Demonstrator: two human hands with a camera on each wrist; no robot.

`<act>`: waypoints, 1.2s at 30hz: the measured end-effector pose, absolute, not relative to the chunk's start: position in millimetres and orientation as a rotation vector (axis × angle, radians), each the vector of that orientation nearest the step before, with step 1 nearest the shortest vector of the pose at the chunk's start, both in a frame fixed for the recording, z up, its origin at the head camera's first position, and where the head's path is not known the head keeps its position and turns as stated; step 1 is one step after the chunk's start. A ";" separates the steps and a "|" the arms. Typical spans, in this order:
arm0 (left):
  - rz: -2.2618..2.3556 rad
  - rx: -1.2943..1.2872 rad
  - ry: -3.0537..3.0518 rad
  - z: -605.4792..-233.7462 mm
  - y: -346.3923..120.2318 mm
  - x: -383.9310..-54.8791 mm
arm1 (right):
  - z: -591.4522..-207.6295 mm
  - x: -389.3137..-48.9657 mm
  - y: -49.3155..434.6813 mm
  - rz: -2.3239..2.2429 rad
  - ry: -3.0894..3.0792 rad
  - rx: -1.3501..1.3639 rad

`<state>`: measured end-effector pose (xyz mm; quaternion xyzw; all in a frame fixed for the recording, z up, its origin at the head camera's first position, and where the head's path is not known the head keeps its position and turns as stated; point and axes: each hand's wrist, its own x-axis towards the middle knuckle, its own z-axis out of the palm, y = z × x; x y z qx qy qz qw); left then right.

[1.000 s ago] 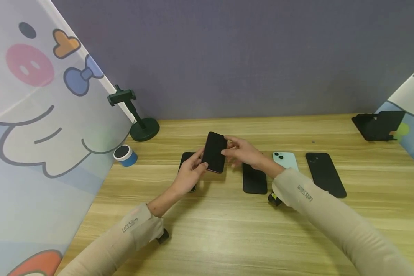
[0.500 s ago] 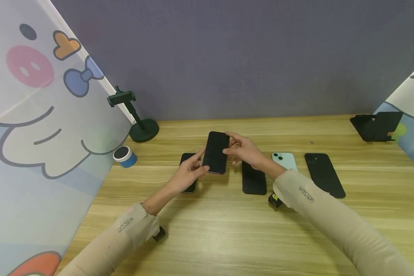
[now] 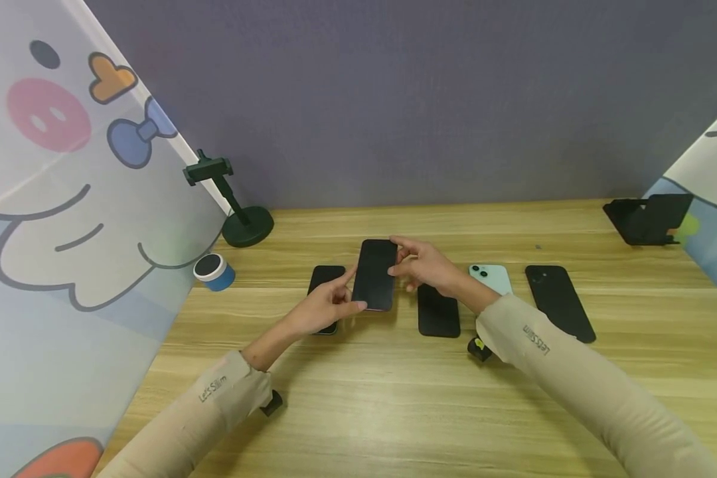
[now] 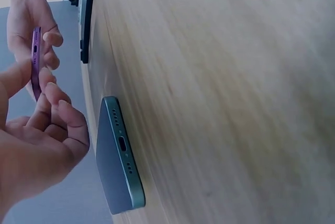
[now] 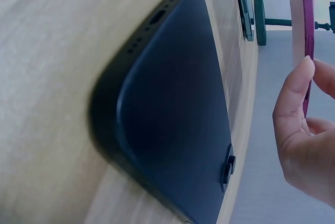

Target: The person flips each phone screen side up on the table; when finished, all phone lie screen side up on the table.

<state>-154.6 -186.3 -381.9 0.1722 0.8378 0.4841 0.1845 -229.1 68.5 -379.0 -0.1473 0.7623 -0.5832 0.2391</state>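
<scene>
In the head view both hands hold a smartphone [image 3: 374, 275] above the table, dark screen up; its edge looks purple in the left wrist view. My left hand [image 3: 319, 309] grips the lower left corner, thumb on the front. With the right hand [image 3: 427, 267] I pinch the upper right edge. Below the left hand lies a second smartphone [image 4: 119, 156], teal-edged, partly hidden. A dark smartphone [image 3: 439, 312] lies under the right hand, its top covered. Further right are a mint smartphone [image 3: 492, 277], partly behind the sleeve, and a black smartphone [image 3: 558, 299], both camera side up.
A dark green phone stand [image 3: 247, 226] stands at the back left, beside a blue and white jar [image 3: 214, 272]. A black folding stand [image 3: 649, 219] is at the far right. A grey partition [image 3: 394, 99] rises behind the wooden table [image 3: 382, 405].
The held smartphone has come slightly nearer to me and tilted more upright in the head view. Both hands keep their hold; the left hand has shifted a little. The phones on the table stay put.
</scene>
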 end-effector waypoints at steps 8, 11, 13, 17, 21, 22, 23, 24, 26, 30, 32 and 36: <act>1.234 0.474 2.344 -382.0 -184.1 -155.3 | -381.0 -227.5 67.6 -1.529 2.051 -0.380; 1.180 0.474 2.340 -381.8 -182.5 -155.2 | -382.1 -227.3 67.8 -1.505 2.035 -0.376; 1.163 0.465 2.324 -381.9 -181.4 -154.8 | -383.0 -226.8 68.0 -1.486 2.023 -0.362; 1.127 0.418 2.309 -381.6 -177.7 -153.9 | -385.7 -226.0 68.5 -1.442 2.016 -0.328; 1.028 0.375 2.344 -382.3 -172.6 -154.3 | -390.5 -227.3 68.2 -1.394 2.017 -0.331; 0.997 0.365 2.356 -382.9 -171.3 -154.5 | -391.5 -227.6 67.9 -1.384 2.016 -0.332; 0.965 0.356 2.367 -383.4 -170.0 -154.7 | -392.1 -227.9 67.5 -1.372 2.018 -0.335; 0.933 0.349 2.379 -383.3 -168.5 -154.9 | -392.8 -228.2 67.0 -1.360 2.022 -0.334; 0.876 0.335 2.400 -383.7 -166.1 -155.1 | -392.5 -228.2 66.2 -1.344 2.034 -0.324; 0.789 0.323 2.433 -383.1 -162.4 -155.3 | -390.7 -228.2 64.9 -1.301 2.067 -0.326; 0.752 0.325 2.444 -382.5 -161.1 -155.3 | -390.2 -228.5 64.6 -1.278 2.084 -0.337; 0.714 0.324 2.456 -381.1 -159.6 -155.3 | -390.4 -229.3 64.2 -1.245 2.108 -0.364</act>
